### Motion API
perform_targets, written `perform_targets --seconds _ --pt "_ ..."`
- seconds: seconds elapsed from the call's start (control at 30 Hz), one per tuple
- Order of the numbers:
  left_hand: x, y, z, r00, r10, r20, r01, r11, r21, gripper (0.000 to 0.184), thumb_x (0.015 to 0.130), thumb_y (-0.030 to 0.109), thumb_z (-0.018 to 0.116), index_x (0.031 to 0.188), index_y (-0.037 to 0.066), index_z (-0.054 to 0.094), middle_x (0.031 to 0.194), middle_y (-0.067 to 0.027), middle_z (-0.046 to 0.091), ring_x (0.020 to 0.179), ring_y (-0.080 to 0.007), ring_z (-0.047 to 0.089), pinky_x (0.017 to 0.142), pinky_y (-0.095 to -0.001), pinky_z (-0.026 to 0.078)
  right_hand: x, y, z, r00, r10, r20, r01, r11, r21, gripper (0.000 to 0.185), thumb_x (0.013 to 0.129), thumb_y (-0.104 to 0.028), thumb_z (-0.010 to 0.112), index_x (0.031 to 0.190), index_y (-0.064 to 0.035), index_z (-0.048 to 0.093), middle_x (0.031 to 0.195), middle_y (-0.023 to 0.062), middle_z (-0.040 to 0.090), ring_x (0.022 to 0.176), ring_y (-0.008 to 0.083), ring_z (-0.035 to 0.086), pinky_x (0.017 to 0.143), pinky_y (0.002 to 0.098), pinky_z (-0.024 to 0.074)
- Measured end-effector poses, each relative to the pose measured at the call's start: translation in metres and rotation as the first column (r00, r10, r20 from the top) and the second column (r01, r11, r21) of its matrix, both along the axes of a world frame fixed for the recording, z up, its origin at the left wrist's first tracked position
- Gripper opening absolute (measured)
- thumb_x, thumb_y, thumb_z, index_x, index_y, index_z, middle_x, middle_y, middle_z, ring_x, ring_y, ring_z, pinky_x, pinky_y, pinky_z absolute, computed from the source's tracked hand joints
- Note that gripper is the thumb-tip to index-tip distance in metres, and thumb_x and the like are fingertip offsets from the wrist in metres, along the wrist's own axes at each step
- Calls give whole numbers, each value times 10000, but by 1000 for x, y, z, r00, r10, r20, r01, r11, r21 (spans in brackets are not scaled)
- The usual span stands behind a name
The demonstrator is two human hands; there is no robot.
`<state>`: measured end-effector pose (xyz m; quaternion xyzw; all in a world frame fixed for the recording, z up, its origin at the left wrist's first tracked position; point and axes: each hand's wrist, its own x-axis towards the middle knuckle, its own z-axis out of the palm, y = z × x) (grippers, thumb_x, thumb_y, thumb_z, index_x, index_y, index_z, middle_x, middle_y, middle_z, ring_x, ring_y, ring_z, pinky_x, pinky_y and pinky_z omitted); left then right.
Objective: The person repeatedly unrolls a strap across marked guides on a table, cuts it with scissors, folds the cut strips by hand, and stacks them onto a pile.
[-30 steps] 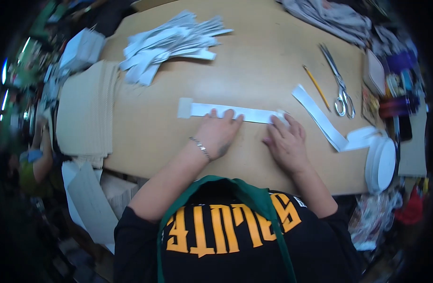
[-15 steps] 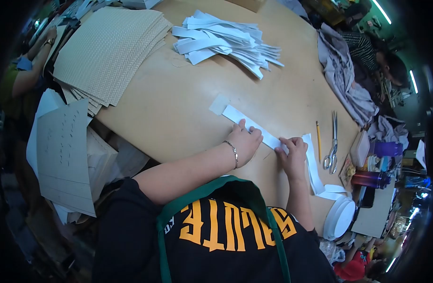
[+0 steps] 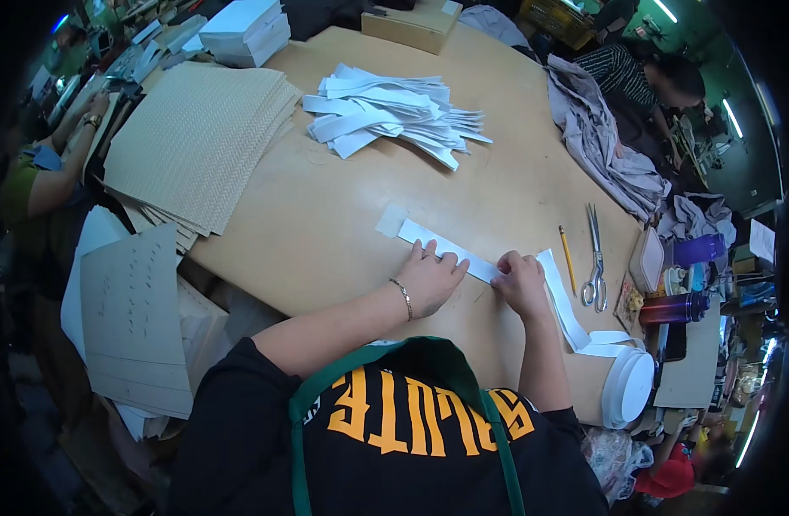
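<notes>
A short white strip (image 3: 420, 235) lies slantwise on the table, its far left end beside a small translucent patch (image 3: 392, 220). My left hand (image 3: 433, 282) rests on the strip with fingers spread, pressing it flat. At the strip's near right end, my right hand (image 3: 523, 285) has its thumb and fingertips pinched together on the material. A longer white band (image 3: 564, 311) runs from beside my right hand toward a white roll (image 3: 628, 389) at the table's near right edge. Fingers partly cover the strip's right end, so whether it joins the band is hidden.
Many cut white strips (image 3: 386, 112) are heaped farther back. Scissors (image 3: 594, 271) and a pencil (image 3: 567, 258) lie to the right, near bottles (image 3: 674, 308). Textured sheets (image 3: 201, 142) are stacked at left, a cardboard box (image 3: 412, 24) behind. Other people work around the table.
The camera view has shifted, showing more of the table's far side. My right fingers have curled closer over the strip's end. My left hand stays on the strip.
</notes>
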<state>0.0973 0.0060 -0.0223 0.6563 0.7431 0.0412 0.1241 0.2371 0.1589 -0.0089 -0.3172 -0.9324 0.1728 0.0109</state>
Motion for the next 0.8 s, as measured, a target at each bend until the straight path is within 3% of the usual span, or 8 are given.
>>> perform_targets --seconds 0.03,0.13,0.23,0.37,0.47,0.63,0.77,0.8 --pt "-3 -1 2 999 6 39 -6 1000 1 503 834 180 498 1324 104 409 1237 -169 446 1209 -421 396 962 -572 302 1 -5 -1 998 28 -54 -26 999 44 183 707 -148 698 849 -90 597 806 60 598 896 263 543 896 478 358" --pt "-9 -14 4 999 11 -46 11 890 456 496 835 211 529 1312 129 421 1228 -145 454 1212 -352 417 953 -566 316 -2 -26 16 947 212 -240 -230 972 -50 163 693 -22 685 830 -38 598 760 60 591 775 243 562 689 344 457" --pt "-23 -26 16 989 -107 -107 148 826 544 414 833 243 561 1228 142 486 1071 -92 530 1076 -266 527 923 -543 353 -10 -52 45 931 168 -323 -250 940 -233 91 742 -23 633 819 -50 595 771 68 578 718 220 584 694 354 455" --pt "-49 -42 27 961 -245 130 147 848 509 167 829 206 586 979 132 580 723 0 517 715 -196 572 751 -390 447 -13 -54 53 890 135 -436 -295 899 -323 150 716 -11 669 850 -38 609 762 63 567 713 213 566 621 310 454" --pt "-70 -49 40 915 -241 323 105 917 385 140 824 165 597 948 100 588 744 -47 528 716 -237 568 679 -340 444 -21 -55 52 875 94 -475 -288 890 -354 298 697 -38 706 976 -49 601 852 78 571 796 225 559 713 323 454" --pt "-150 -29 75 852 -300 429 -21 800 600 71 827 116 579 848 48 581 795 -114 579 756 -293 564 675 -364 457 -27 -70 56 836 28 -548 -182 956 -229 598 666 -108 756 1204 -56 501 1051 118 542 975 243 516 875 351 422" --pt "-243 10 109 923 -187 335 -38 825 564 197 884 192 539 855 -1 566 746 -136 570 700 -237 542 663 -328 441 22 -78 34 891 -155 -427 28 957 -289 598 658 -121 762 1189 -29 502 1055 123 550 976 243 524 878 343 425" --pt "-265 22 112 884 -112 454 -93 910 404 220 882 203 539 864 -15 565 731 -142 576 680 -234 543 652 -322 439 39 -84 27 897 -181 -402 65 956 -285 539 665 -121 758 1142 -17 530 1038 120 557 942 249 540 853 338 434"
